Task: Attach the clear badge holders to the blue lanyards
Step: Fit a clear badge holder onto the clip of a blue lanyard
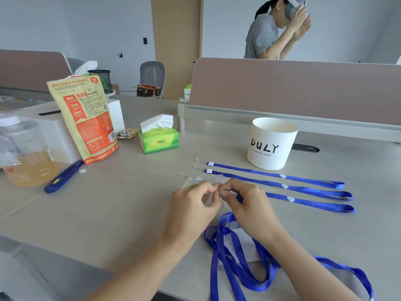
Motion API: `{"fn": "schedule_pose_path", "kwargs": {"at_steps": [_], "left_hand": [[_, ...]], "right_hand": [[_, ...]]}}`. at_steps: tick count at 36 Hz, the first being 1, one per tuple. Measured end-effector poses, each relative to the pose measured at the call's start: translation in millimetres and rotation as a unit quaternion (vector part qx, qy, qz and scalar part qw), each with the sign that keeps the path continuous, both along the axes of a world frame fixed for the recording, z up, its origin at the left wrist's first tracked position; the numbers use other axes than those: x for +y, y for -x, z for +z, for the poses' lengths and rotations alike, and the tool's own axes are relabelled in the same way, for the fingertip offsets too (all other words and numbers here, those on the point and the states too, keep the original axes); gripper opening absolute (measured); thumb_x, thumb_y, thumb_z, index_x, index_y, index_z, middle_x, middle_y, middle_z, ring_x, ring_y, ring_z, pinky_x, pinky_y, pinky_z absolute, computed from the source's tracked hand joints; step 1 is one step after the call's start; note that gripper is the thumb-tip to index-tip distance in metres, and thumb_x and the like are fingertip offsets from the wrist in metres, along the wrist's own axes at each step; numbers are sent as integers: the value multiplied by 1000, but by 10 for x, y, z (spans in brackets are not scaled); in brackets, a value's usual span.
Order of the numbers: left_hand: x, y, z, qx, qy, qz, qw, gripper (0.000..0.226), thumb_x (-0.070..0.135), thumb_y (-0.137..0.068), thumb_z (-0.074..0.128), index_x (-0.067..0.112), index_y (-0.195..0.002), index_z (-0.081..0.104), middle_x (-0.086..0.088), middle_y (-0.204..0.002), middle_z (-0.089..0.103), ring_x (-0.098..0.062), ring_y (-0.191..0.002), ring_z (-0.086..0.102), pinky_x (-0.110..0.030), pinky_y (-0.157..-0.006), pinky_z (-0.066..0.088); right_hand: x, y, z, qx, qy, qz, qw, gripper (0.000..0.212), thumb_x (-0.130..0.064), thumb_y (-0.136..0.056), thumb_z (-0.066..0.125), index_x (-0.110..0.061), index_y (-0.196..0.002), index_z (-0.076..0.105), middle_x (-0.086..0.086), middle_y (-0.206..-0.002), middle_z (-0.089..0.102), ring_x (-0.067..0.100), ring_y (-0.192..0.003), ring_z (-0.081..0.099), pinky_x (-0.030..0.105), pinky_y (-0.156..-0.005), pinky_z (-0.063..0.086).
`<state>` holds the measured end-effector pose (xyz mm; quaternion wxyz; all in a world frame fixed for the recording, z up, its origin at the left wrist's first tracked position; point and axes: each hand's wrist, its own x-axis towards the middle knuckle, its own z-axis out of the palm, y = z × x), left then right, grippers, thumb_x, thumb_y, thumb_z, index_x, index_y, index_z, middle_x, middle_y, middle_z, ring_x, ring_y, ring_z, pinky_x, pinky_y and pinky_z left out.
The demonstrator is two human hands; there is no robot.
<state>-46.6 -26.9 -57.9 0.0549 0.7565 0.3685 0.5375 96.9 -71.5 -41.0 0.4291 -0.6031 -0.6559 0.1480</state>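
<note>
Three blue lanyards lie stretched side by side on the desk: the far one [275, 174], the middle one [303, 189] and the near one [314, 204]. My left hand [193, 205] pinches a clear badge holder [191, 181] at its edge. My right hand [249, 205] pinches the clear strap end of the near lanyard, fingertips meeting those of the left hand. A heap of tangled blue lanyards [236, 263] lies near the front edge over a clear badge holder with a white card [243, 242], partly under my right forearm.
A white DULY cup [271, 144] stands behind the lanyards. A green tissue pack [159, 137], an orange snack pouch [86, 118], a jar of yellow liquid [23, 155] and a blue utility knife [63, 177] sit to the left. A person stands beyond the divider [303, 90].
</note>
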Motion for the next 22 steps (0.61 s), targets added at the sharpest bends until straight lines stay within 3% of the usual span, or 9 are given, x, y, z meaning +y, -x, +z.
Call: {"fn": "schedule_pose_path", "kwargs": {"at_steps": [5,15,17,19,22], "left_hand": [[7,19,-19,-50,21,-29,998,14,26,-76,63,17,-77,73,10,-85,77,-14,-70,73,-32,-60,57],[-31,12,3,-115,46,-53,991,13,20,-75,69,15,-84,77,11,-91,77,4,-84,71,-22,-73,57],[-30,11,8,-116,38,-51,991,12,15,-74,70,13,-84,77,10,-91,77,5,-86,71,-20,-74,57],[-28,8,6,-122,38,-50,991,12,12,-74,71,12,-84,78,9,-91,77,5,-86,71,-21,-74,57],[-25,7,-4,-133,46,-47,989,12,12,-74,71,11,-84,78,7,-91,77,4,-87,71,-25,-74,58]], "right_hand": [[-17,41,31,34,-3,29,999,15,-17,-97,55,-19,-88,67,-21,-49,51,9,-42,33,13,-45,28],[-13,42,36,92,-12,60,994,15,-18,-97,55,-17,-85,63,-6,-53,47,10,-43,26,21,-45,26],[-6,59,39,95,-13,65,993,15,-19,-97,54,-20,-84,62,6,-60,53,18,-46,32,33,-47,33],[6,77,38,107,-15,66,992,15,-25,-96,54,-24,-83,61,20,-73,59,39,-55,45,51,-57,47],[11,88,12,132,-15,74,988,17,-38,-90,52,-25,-83,61,23,-80,62,56,-79,55,69,-75,48]]}}
